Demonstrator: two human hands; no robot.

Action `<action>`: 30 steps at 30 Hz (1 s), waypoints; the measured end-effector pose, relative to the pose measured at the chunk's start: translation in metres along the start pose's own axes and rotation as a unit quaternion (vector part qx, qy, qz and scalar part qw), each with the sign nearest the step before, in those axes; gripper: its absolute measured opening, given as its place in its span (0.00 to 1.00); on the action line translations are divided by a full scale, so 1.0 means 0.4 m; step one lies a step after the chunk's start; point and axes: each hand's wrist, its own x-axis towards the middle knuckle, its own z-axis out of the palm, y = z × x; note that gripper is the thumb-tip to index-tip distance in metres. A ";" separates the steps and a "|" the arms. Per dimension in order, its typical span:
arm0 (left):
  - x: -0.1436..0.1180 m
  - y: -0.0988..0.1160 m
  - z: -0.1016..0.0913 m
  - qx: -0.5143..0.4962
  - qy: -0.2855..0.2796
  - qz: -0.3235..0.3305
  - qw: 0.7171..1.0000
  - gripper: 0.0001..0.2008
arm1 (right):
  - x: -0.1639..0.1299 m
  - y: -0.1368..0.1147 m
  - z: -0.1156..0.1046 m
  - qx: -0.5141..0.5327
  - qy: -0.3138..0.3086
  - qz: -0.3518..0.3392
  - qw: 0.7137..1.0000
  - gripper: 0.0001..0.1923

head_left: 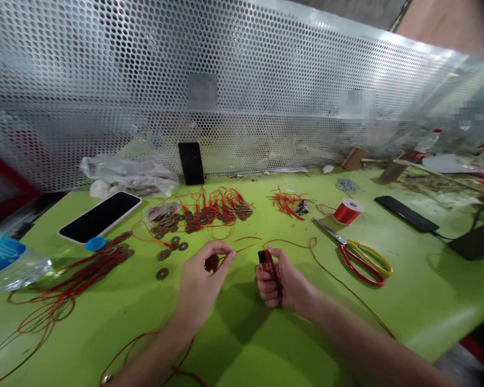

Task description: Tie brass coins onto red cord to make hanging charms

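Observation:
My left hand [205, 274] pinches a thin red cord [245, 249] between thumb and forefinger, its short end pointing right. Something brownish, perhaps a coin, shows inside the curl of those fingers. Facing it, my right hand [284, 282] is wrapped round a dark red lighter [267, 263] held upright with its black top upward; no flame can be made out. The cord end and the lighter are a little apart. Beyond my hands lies a heap of round bronze coins [204, 217] with square-looking holes, many tied with red cord. A few loose coins [162, 274] lie left of my left hand.
Scissors [349, 250] with red and yellow handles lie right, near a red thread spool [348, 212] and cord scraps [288, 203]. Left are a bundle of corded coins [100, 263], a phone [100, 217] and a plastic bottle [12, 258]. Another phone [191, 163] leans against the perforated metal screen [242, 70].

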 end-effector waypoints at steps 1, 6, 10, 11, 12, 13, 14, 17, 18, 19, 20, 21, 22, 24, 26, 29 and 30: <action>-0.002 0.003 0.001 0.014 0.005 0.000 1.000 0.04 | 0.001 0.001 -0.002 0.006 -0.012 -0.007 1.000 0.25; -0.025 0.019 0.030 0.032 -0.025 -0.037 0.998 0.05 | 0.001 0.015 0.018 0.019 -0.023 -0.054 0.998 0.26; -0.050 0.027 0.060 -0.020 -0.055 -0.084 0.995 0.07 | 0.003 0.033 0.044 0.017 0.057 -0.080 0.995 0.26; -0.054 0.028 0.064 -0.031 -0.058 -0.093 0.993 0.07 | 0.004 0.037 0.048 0.015 0.073 -0.080 0.994 0.26; -0.057 0.028 0.066 -0.039 -0.059 -0.101 0.992 0.08 | 0.006 0.041 0.050 0.013 0.084 -0.081 0.993 0.26; -0.059 0.028 0.068 -0.046 -0.059 -0.108 0.991 0.08 | 0.008 0.044 0.051 0.011 0.090 -0.084 0.992 0.26; -0.060 0.028 0.068 -0.052 -0.056 -0.114 0.991 0.07 | 0.010 0.047 0.051 0.010 0.094 -0.088 0.992 0.26; -0.060 0.028 0.067 -0.070 -0.050 -0.124 0.989 0.06 | 0.013 0.051 0.049 0.006 0.102 -0.091 0.991 0.25; -0.060 0.028 0.067 -0.074 -0.051 -0.126 0.988 0.05 | 0.014 0.052 0.048 0.004 0.104 -0.091 0.990 0.25; -0.060 0.028 0.067 -0.076 -0.052 -0.128 0.988 0.05 | 0.014 0.052 0.048 0.000 0.107 -0.090 0.990 0.25; -0.060 0.028 0.067 -0.076 -0.056 -0.129 0.987 0.05 | 0.013 0.052 0.049 -0.004 0.109 -0.091 0.990 0.25; -0.060 0.029 0.066 -0.076 -0.061 -0.130 0.987 0.05 | 0.012 0.052 0.049 -0.008 0.112 -0.092 0.989 0.25; -0.060 0.029 0.066 -0.075 -0.065 -0.131 0.986 0.05 | 0.012 0.052 0.050 -0.012 0.114 -0.092 0.989 0.25; -0.059 0.031 0.065 -0.076 -0.074 -0.129 0.986 0.05 | 0.011 0.053 0.050 -0.016 0.112 -0.086 0.990 0.25; -0.058 0.033 0.064 -0.078 -0.080 -0.128 0.985 0.05 | 0.010 0.053 0.050 -0.016 0.109 -0.081 0.991 0.25; -0.058 0.036 0.064 -0.080 -0.082 -0.131 0.985 0.04 | 0.010 0.054 0.051 -0.014 0.117 -0.088 0.989 0.24; -0.058 0.037 0.064 -0.081 -0.081 -0.131 0.985 0.04 | 0.010 0.054 0.052 -0.014 0.119 -0.091 0.989 0.24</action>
